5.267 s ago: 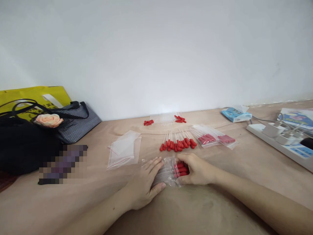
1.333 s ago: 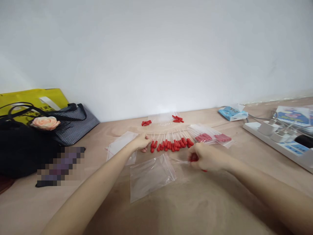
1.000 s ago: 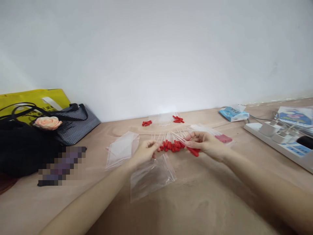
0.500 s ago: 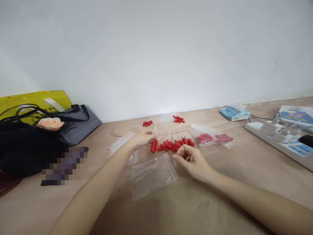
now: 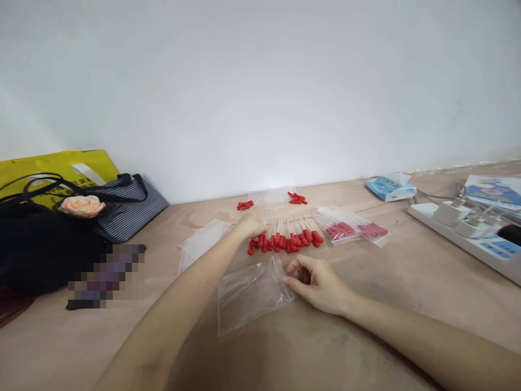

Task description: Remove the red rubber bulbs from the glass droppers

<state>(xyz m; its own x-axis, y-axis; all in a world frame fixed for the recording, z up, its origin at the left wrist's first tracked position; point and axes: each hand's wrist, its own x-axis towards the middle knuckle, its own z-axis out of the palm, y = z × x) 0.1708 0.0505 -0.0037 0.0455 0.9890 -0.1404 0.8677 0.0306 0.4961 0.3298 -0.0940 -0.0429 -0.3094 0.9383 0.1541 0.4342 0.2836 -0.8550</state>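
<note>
A row of droppers [image 5: 291,239] with red rubber bulbs and thin clear stems lies fanned on the table, bulbs towards me. My left hand [image 5: 250,225] reaches over the stems at the row's left end. Its fingers are mostly hidden, so whether it grips a dropper does not show. Below the row, a clear zip bag [image 5: 252,304] lies flat and looks empty. My right hand [image 5: 313,279] is at this bag's right edge, fingers curled, with a gap between thumb and fingertips. The thumb tip overlaps the bag's edge; contact is unclear.
Filled dropper bags [image 5: 341,231] lie right of the row, and more red-bulbed droppers [image 5: 297,198] lie by the wall. Other clear bags [image 5: 203,239] are at left. A power strip [image 5: 459,231], a blue tissue pack [image 5: 391,188] and a striped bag [image 5: 128,209] flank the area.
My left hand has moved right and slightly farther away over the stems. The leftmost bulbs have shifted. My right hand has come slightly left and nearer me, to the bag's edge.
</note>
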